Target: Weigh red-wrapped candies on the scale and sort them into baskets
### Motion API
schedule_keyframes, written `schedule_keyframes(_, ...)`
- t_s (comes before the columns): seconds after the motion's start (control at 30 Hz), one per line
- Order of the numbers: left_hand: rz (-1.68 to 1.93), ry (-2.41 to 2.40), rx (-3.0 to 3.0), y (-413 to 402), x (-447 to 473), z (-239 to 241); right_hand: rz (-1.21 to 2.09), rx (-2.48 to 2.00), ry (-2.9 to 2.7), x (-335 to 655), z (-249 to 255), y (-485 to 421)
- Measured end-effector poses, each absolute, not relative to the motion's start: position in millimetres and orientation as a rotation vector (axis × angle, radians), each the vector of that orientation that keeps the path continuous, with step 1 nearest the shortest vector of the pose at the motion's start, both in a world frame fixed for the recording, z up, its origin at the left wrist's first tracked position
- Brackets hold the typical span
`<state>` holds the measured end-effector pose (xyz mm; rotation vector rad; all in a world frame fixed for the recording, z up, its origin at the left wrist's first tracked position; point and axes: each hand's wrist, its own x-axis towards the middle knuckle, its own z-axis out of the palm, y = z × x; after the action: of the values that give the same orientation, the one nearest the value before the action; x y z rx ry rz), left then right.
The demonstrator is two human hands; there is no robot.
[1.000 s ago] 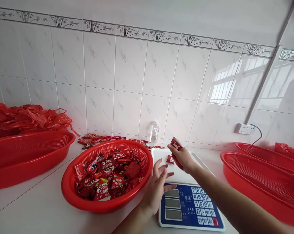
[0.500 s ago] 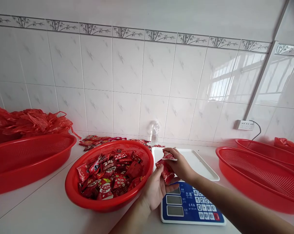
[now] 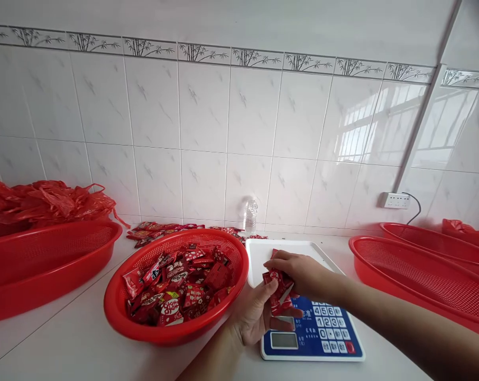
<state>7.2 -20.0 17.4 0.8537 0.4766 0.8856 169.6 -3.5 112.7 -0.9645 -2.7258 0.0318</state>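
Note:
My left hand (image 3: pixel 257 312) holds several small red snack packets (image 3: pixel 278 290) between thumb and fingers, above the front of a digital scale (image 3: pixel 326 338). My right hand (image 3: pixel 298 271) reaches in from the right and grips packets at the same bunch; its fingers partly cover them, so how many it has cannot be told. Left of my hands stands a red perforated basket (image 3: pixel 120 317) with a heap of red packets (image 3: pixel 180 286) in it. Behind my right hand lies the scale's white tray (image 3: pixel 303 247).
Loose red packets (image 3: pixel 152 230) lie along the wall behind the basket, beside a clear plastic bottle (image 3: pixel 251 216). Another red basket (image 3: pixel 45 264) with red plastic bags (image 3: pixel 57 201) near it stands at left. More red baskets (image 3: pixel 414 275) stand right, below a white power socket (image 3: pixel 396 200).
My right hand has come down onto the packets in my left hand, bringing a packet that it held raised above them. The view has shifted slightly.

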Motion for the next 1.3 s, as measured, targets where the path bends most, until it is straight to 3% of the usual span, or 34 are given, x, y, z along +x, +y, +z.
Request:
schedule_keyframes(0.13,0.953,0.503,0.834,-21.6,10.5,17.6,-0.179,-0.877,-2.784,165.5,102.8,-5.1)
schedule_keyframes(0.23,1.018,0.521,0.777,-21.8,12.1,18.7,-0.13,-0.81,-2.744,166.7,101.9,-4.0)
schedule_keyframes(0.57,0.972,0.305,0.692,-22.3,8.5,23.7,0.595,-0.852,-2.042,154.2,74.5,-0.3)
schedule_keyframes(0.7,1.099,0.346,0.689,-22.7,11.4,21.6,0.812,-0.801,-1.998,145.6,69.9,4.5)
schedule_keyframes(0.9,1.255,0.564,0.609,-20.0,7.4,27.7,0.49,-1.248,-2.207,164.7,84.5,69.7)
schedule_keyframes(1.1,1.194,0.542,0.675,-23.4,7.7,25.7,0.486,-1.344,-2.414,173.6,60.1,100.6)
schedule_keyframes(1.3,1.176,0.504,0.718,-23.0,9.2,22.3,0.497,-1.325,-2.264,172.8,59.7,79.0)
